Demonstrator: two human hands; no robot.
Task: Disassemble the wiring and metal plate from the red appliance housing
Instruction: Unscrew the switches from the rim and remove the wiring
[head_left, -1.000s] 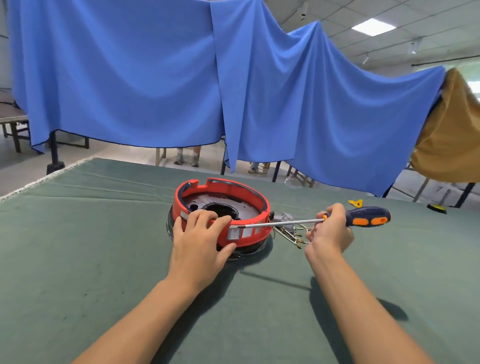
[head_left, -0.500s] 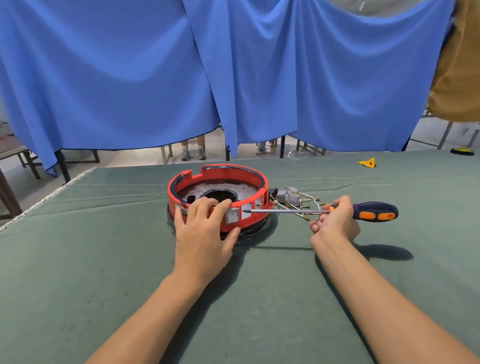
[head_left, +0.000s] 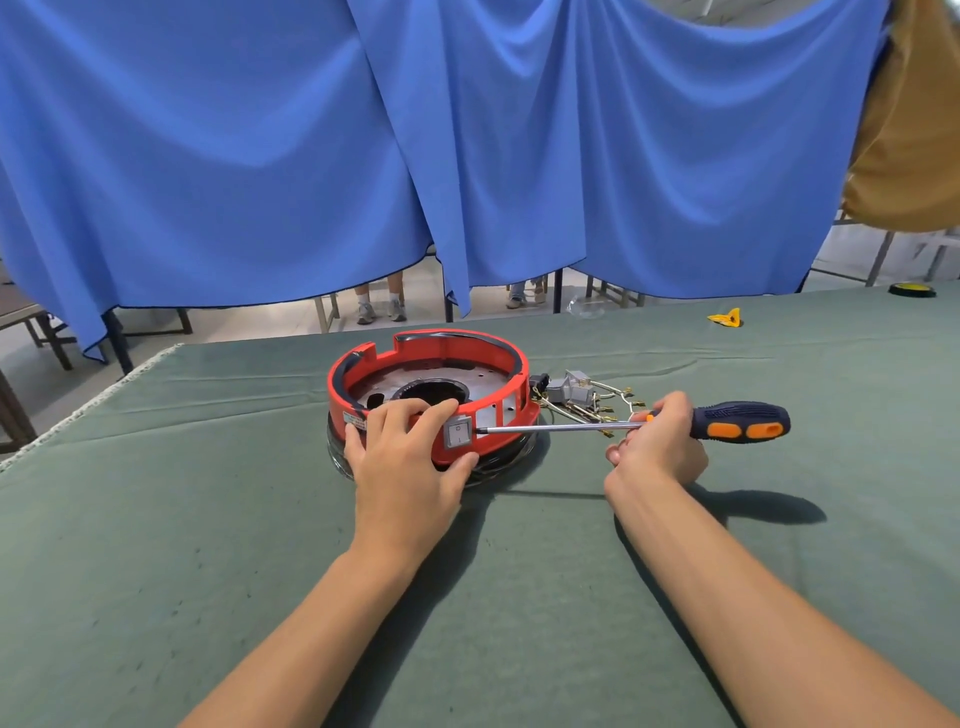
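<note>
The round red appliance housing sits on the green table cloth, with a perforated metal plate inside it. My left hand grips the housing's near wall beside a grey rocker switch. My right hand holds a screwdriver with a dark blue and orange handle; its tip touches the housing wall just right of the switch. A loose bundle of wires with grey connectors lies against the housing's right side, behind the screwdriver shaft.
A small yellow piece and a black and yellow round object lie at the table's far right. Blue cloth hangs behind the table. People's feet show below it. The table's left edge runs diagonally.
The view has tilted downward, so everything sits higher in frame. My right hand and screwdriver shifted slightly right; the tip now rests beside the switch. My left hand keeps its hold.
</note>
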